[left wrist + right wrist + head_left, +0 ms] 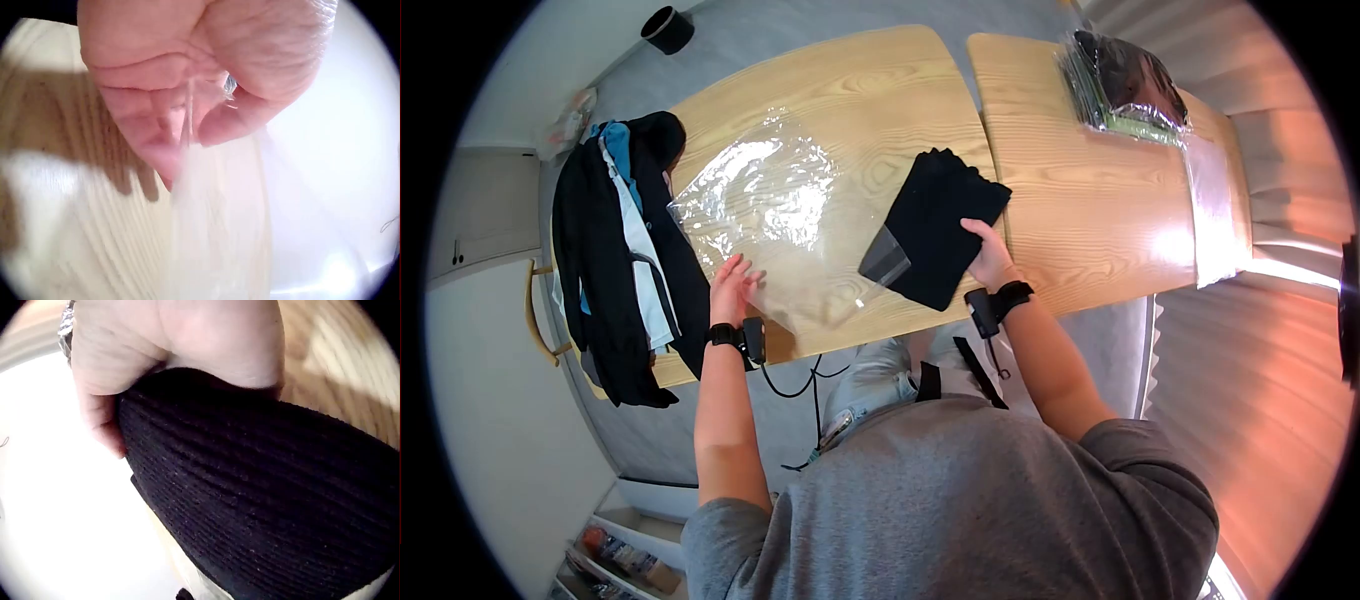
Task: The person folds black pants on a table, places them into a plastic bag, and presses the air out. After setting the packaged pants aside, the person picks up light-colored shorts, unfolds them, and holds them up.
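Thumb and fingers of the left hand (733, 290) pinch the edge of a clear plastic bag (775, 190), which spreads rightward over a wooden table (880, 75); the fingers of the right hand (992, 255) curl round the right edge of a folded black ribbed garment (945, 225), thumb on top; the garment is tilted at the table's right side, clear plastic overlapping its near left corner; a heap of dark clothes (585, 260) covers the left end; plastic-wrapped items (1125, 85) rest on the far part of a second table (1090, 220) at right.
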A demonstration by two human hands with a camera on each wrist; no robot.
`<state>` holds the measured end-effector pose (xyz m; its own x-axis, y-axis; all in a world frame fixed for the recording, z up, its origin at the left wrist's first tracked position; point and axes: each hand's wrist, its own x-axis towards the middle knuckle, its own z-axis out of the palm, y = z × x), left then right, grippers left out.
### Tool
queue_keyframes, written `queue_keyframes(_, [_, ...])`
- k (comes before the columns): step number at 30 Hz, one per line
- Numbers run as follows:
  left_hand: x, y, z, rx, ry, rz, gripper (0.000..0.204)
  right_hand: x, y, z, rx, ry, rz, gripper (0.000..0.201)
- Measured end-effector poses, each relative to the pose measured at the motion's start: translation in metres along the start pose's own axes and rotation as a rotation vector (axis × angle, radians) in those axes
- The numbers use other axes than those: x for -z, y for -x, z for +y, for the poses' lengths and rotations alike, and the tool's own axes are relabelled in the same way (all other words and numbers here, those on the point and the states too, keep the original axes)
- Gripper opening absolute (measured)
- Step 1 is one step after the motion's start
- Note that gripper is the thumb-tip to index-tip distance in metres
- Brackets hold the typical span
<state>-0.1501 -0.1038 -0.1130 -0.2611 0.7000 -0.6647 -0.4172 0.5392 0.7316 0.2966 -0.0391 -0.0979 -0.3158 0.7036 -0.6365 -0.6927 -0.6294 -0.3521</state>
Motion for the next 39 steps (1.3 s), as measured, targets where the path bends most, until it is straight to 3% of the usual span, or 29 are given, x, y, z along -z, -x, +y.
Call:
queue_keyframes(3, [-0.016, 0.001, 0.006, -0.015, -0.025, -0.001, 0.048, 0.019, 0.021, -0.021, 0.020, 0.083, 0.085, 0.039])
queue_keyframes(5, [-0.025, 0.005, 0.015, -0.083, -0.259, 0.011, 0.053, 0.028, 0.030, -0.026, 0.058, 0.086, 0.127, 0.040])
queue_keyframes(6, [-0.012, -0.006, 0.014, -0.199, -0.554, 0.108, 0.058, 0.032, 0.035, -0.029, 0.091, 0.094, 0.162, 0.040])
queue_keyframes(7, [-0.025, 0.010, 0.030, -0.445, -1.044, 0.288, 0.054, 0.035, 0.038, -0.030, 0.097, 0.095, 0.165, 0.040])
queue_keyframes(9, [-0.012, 0.018, 0.037, -0.715, -1.312, 0.394, 0.045, 0.040, 0.038, -0.026, 0.174, 0.136, 0.259, 0.042])
queue_keyframes(11, [-0.055, 0.055, 0.054, -0.822, -1.212, 0.218, 0.038, 0.037, 0.038, -0.023, 0.189, 0.095, 0.283, 0.042])
queue_keyframes(12, [-0.088, 0.077, 0.057, -0.798, -1.149, 0.080, 0.035, 0.036, 0.038, -0.020, 0.198, 0.061, 0.303, 0.042])
queue_keyframes(14, [-0.157, 0.110, 0.037, -0.545, -0.800, -0.151, 0.029, 0.033, 0.040, -0.014, 0.253, 0.041, 0.247, 0.048])
queue_keyframes(15, [-0.184, 0.116, 0.022, -0.422, -0.829, -0.297, 0.030, 0.031, 0.042, -0.012, 0.313, 0.025, 0.193, 0.054])
queue_keyframes(16, [-0.205, 0.110, 0.001, -0.444, -0.910, -0.368, 0.032, 0.035, 0.041, -0.005, 0.321, 0.019, 0.194, 0.054])
queue_keyframes(17, [-0.223, 0.099, -0.022, -0.464, -0.986, -0.440, 0.034, 0.044, 0.038, 0.004, 0.476, 0.144, 0.269, 0.063])
queue_keyframes(18, [-0.240, 0.087, -0.042, -0.482, -1.011, -0.444, 0.036, 0.050, 0.038, 0.010, 0.630, 0.272, 0.346, 0.072])
queue_keyframes(19, [-0.255, 0.077, -0.058, -0.499, -1.035, -0.447, 0.038, 0.043, 0.049, 0.010, 0.649, 0.278, 0.290, 0.090])
queue_keyframes(20, [-0.267, 0.072, -0.070, -0.499, -1.030, -0.454, 0.038, 0.039, 0.055, 0.014, 0.671, 0.379, 0.318, 0.094])
queue_keyframes(21, [-0.277, 0.071, -0.079, -0.548, -1.070, -0.345, 0.039, 0.038, 0.057, 0.017, 0.689, 0.480, 0.346, 0.097])
queue_keyframes(22, [-0.285, 0.069, -0.086, -0.594, -1.108, -0.232, 0.039, 0.041, 0.054, 0.020, 0.802, 0.674, 0.338, 0.100])
queue_keyframes(23, [-0.289, 0.067, -0.091, -0.588, -1.106, -0.236, 0.039, 0.044, 0.054, 0.022, 0.841, 0.977, 0.432, 0.100])
queue_keyframes(26, [-0.294, 0.057, -0.094, -0.506, -1.214, -0.182, 0.046, 0.035, 0.066, 0.018, 0.823, 1.039, 0.381, 0.092])
queue_keyframes(27, [-0.292, 0.052, -0.093, -0.505, -1.221, -0.187, 0.046, 0.040, 0.065, 0.017, 0.815, 1.060, 0.347, 0.081])
queue_keyframes(30, [-0.293, 0.050, -0.090, -0.225, -0.852, -0.415, 0.047, 0.049, 0.063, 0.010, 0.795, 1.133, 0.298, 0.058])
queue_keyframes(32, [-0.297, 0.059, -0.088, -0.204, -0.719, -0.473, 0.048, 0.050, 0.066, 0.007, 0.781, 1.140, 0.326, 0.034])
queue_keyframes(34, [-0.302, 0.073, -0.083, -0.181, -0.582, -0.525, 0.050, 0.052, 0.064, 0.007, 0.760, 1.141, 0.357, 0.035])
queue_keyframes(36, [-0.312, 0.091, -0.077, -0.465, -0.848, -0.430, 0.053, 0.051, 0.062, 0.008, 0.738, 1.144, 0.387, 0.035])
queue_keyframes(37, [-0.316, 0.097, -0.079, -0.465, -0.849, -0.431, 0.053, 0.048, 0.062, 0.010, 0.725, 1.132, 0.417, 0.033])
queue_keyframes(39, [-0.323, 0.109, -0.084, -0.808, -1.092, -0.331, 0.056, 0.050, 0.060, 0.011, 0.711, 1.122, 0.446, 0.031])
